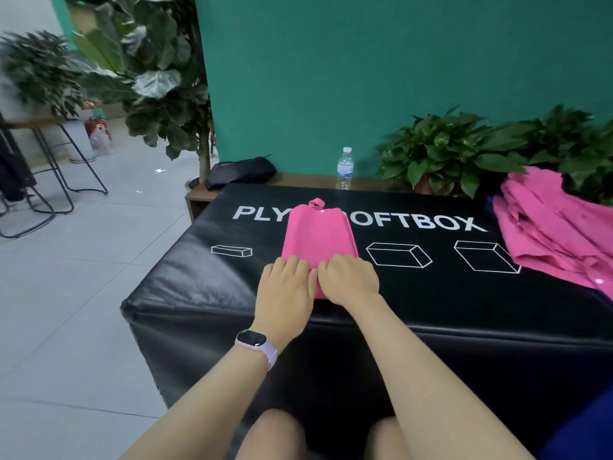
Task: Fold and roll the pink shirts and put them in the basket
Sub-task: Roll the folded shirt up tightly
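1. Head view: your left hand and right hand sit side by side, fingers curled over the near end of the folded pink shirt – gripping it.
2. The shirt is a smooth narrow strip on the glossy black soft box; a rumpled pile of pink shirts lies at its right.

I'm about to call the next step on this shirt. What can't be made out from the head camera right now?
- Near end of the folded pink shirt: covered by the left hand and right hand, so any roll begun there is unseen.
- Fingertips of both hands: tucked at the cloth, grip unclear.
- Pile of pink shirts: cut off by the right edge; count unknown.
- Basket: nowhere in the head view.
- Lettering on the black box: partly hidden by the shirt.
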